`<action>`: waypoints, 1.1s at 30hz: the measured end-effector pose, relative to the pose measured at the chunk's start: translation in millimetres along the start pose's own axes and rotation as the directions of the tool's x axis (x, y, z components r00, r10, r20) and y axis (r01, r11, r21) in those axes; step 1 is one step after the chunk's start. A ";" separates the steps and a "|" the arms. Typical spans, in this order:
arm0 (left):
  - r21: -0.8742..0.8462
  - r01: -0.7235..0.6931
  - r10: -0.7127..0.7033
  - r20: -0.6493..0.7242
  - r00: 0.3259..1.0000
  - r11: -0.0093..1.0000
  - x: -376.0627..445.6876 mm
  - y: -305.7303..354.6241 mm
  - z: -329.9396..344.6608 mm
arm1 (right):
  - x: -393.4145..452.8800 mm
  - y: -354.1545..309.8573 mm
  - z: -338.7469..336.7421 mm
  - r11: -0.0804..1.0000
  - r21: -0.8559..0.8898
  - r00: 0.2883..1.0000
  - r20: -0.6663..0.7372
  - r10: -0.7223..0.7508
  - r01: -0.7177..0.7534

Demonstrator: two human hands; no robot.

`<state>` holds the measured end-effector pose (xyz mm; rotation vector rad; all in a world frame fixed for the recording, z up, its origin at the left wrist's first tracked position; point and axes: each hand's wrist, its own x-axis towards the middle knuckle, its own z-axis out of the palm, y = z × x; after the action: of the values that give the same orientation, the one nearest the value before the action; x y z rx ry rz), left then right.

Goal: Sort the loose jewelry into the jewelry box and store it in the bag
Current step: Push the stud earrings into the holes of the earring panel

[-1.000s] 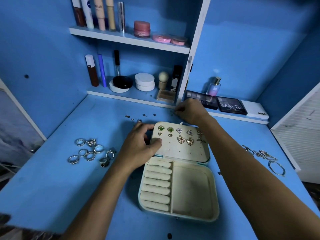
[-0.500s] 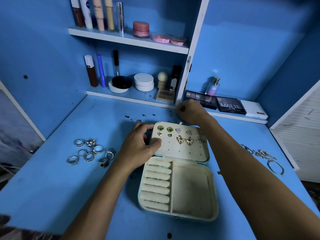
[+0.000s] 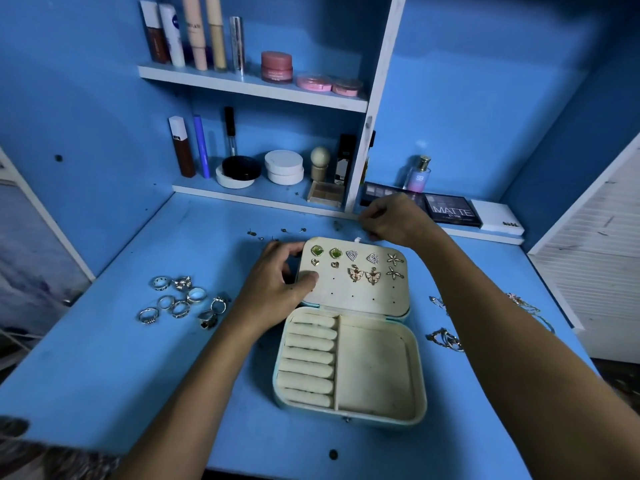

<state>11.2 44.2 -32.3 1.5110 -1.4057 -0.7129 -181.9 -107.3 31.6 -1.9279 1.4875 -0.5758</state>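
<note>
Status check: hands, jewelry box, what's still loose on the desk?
Left hand steadying the earring panel of the open jewelry box. Right hand pinching behind the lid, contents unclear. Rings loose at left; ring rolls empty.

Right hand (image 3: 394,220): fingertips curled under, whatever they pinch is hidden. Left hand (image 3: 277,282) covers the lid's (image 3: 356,292) left edge and some peg holes. Loose studs (image 3: 277,233) behind the box too small to identify. Chains (image 3: 445,337) at right partly behind the right forearm, tangled, count unclear. Blurred patterned cloth (image 3: 52,459) cut off at bottom left.
</note>
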 end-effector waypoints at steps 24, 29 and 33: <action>0.113 -0.303 0.307 -0.023 0.951 0.946 -38.3 29.4 -26.0 | -61.9 -10.6 -41.5 0.917 0.398 0.992 0.096 -0.084 0.039; 0.236 -0.389 0.405 -0.018 0.914 0.890 -52.6 27.6 -29.9 | -75.7 -16.5 -33.1 0.940 0.336 0.979 0.167 -0.114 0.052; 0.270 -0.442 0.463 -0.019 0.886 0.856 -59.6 19.9 -29.4 | -84.8 -20.8 -21.7 0.945 0.318 0.963 0.223 -0.153 0.076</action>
<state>17.8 110.4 -12.7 1.3042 -1.7580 -0.1739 -204.9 -26.9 64.5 -1.7750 1.0662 -0.5604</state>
